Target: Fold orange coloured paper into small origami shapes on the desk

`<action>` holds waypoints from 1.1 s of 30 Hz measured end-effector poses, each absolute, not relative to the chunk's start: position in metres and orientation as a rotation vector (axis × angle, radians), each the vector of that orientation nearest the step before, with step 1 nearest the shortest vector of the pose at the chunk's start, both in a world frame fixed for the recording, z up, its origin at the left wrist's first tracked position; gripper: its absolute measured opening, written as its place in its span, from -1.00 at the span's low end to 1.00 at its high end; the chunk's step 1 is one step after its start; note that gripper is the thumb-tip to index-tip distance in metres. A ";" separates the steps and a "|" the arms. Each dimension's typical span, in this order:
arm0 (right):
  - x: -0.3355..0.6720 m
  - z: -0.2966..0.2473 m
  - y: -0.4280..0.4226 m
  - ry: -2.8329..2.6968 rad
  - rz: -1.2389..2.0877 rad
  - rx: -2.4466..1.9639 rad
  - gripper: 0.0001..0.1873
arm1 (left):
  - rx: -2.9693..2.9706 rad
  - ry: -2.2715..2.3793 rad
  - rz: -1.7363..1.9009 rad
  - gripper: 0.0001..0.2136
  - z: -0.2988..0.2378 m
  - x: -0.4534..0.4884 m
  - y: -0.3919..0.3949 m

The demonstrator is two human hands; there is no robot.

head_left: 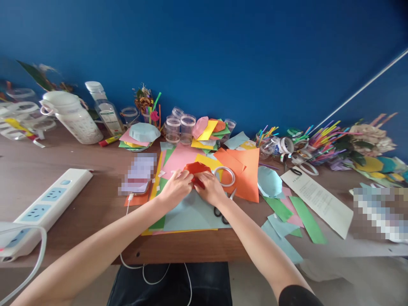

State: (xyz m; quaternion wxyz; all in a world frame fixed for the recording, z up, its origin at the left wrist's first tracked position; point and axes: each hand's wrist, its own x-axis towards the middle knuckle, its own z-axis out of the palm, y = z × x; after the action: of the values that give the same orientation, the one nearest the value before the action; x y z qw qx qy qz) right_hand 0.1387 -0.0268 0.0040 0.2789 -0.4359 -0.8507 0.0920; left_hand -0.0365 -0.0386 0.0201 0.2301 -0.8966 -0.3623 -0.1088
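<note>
- The left hand (175, 189) and right hand (208, 190) meet at the middle of the desk (79, 238), both half-closed, with their fingertips pinching the folded red-orange paper (196, 171) from either side.
- That paper sits just above the fingertips, at 12 o'clock from the wrists. The fingers hide much of it, so its exact folds are hard to make out.
- Holding it from two sides appears to keep the folds pressed together, and the sheets of coloured paper (188, 212) beneath give it a flat, soft working surface.
- The black-handled scissors (221, 214) lie just below the right hand at 5 o'clock, and the roll of clear tape (225, 176) sits at 2 o'clock, both within easy reach.
- The orange paper sheets (244, 176) lie beyond the tape at 2 o'clock.
- Clear plastic cups (180, 129) stand at 12 o'clock, coloured straws (321, 142) lie towards 2 o'clock, and the white power strip (47, 204) sits well off at 9 o'clock, away from the paper.
</note>
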 end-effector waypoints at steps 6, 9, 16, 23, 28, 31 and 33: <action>0.159 0.024 -0.027 -2.424 0.354 -0.993 -0.63 | -2.498 -0.908 -0.242 -0.79 0.013 -0.045 -0.026; 0.161 0.024 -0.026 -2.493 0.399 -1.027 -0.65 | -2.534 -0.900 -0.260 -0.78 0.012 -0.046 -0.024; 0.157 0.010 -0.022 -2.445 0.336 -1.150 -0.69 | -2.543 -0.869 -0.353 -0.79 0.020 -0.047 -0.036; 0.157 0.008 -0.023 -2.490 0.244 -1.129 -0.69 | -2.601 -0.820 -0.423 -0.84 0.016 -0.045 -0.039; 0.158 0.016 -0.024 -2.468 0.196 -0.976 -0.69 | -2.462 -0.876 -0.306 -0.78 0.010 -0.047 -0.035; 0.158 0.016 -0.024 -2.469 0.152 -0.973 -0.77 | -2.397 -0.902 -0.293 -0.76 0.007 -0.048 -0.034; 0.157 0.014 -0.023 -2.483 0.129 -0.980 -0.79 | -2.385 -0.900 -0.289 -0.75 0.006 -0.048 -0.034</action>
State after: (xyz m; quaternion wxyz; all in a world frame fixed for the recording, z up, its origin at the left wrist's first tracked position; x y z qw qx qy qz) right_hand 0.1571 -0.0233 0.0138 0.2327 -0.3566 -0.9036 0.0470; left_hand -0.0483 -0.0341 0.0064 0.2839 -0.8913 -0.3365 -0.1081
